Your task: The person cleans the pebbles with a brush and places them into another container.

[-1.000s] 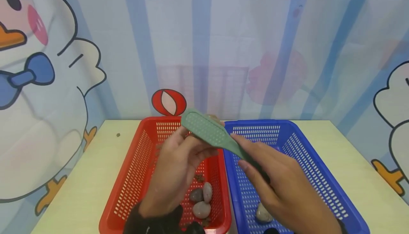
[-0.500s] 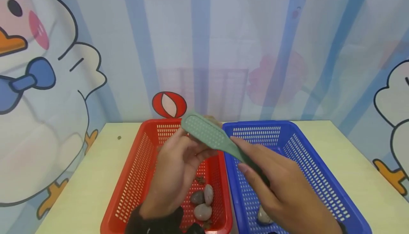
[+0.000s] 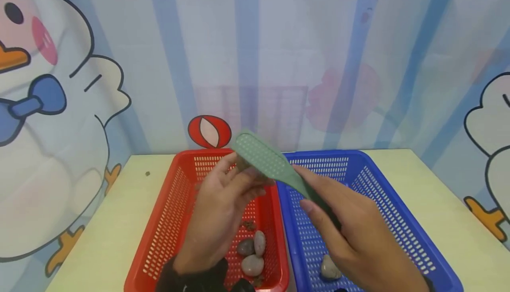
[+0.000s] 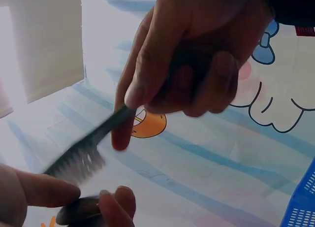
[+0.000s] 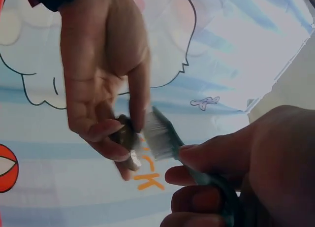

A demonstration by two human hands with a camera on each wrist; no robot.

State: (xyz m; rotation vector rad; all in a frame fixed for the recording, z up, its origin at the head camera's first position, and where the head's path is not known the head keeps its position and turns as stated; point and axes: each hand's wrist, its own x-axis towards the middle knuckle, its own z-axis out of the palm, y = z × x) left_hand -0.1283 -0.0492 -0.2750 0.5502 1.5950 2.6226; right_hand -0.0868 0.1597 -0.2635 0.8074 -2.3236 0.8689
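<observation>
My right hand (image 3: 354,225) grips the handle of a green scrubbing brush (image 3: 264,161), its head pointing up and to the left. My left hand (image 3: 213,212) pinches a dark, smooth stone (image 5: 126,133) between thumb and fingers. In the right wrist view, the pale bristles (image 5: 160,138) face the stone, close beside it. The left wrist view shows the bristles just above the stone (image 4: 81,211). From the head view, the brush head mostly covers the held stone. Both hands are raised over the baskets.
Below my left hand stands a red basket (image 3: 153,225) holding several grey stones (image 3: 252,265) and brown crumbs (image 3: 249,225). Against its right side is a blue basket (image 3: 418,234) with a pale stone (image 3: 330,268) inside. Behind the table (image 3: 99,221) hangs a cartoon duck backdrop (image 3: 279,52).
The brush head has shifted slightly up and right over the held stone. My left fingers have turned a little with the stone, and the head view has tilted slightly.
</observation>
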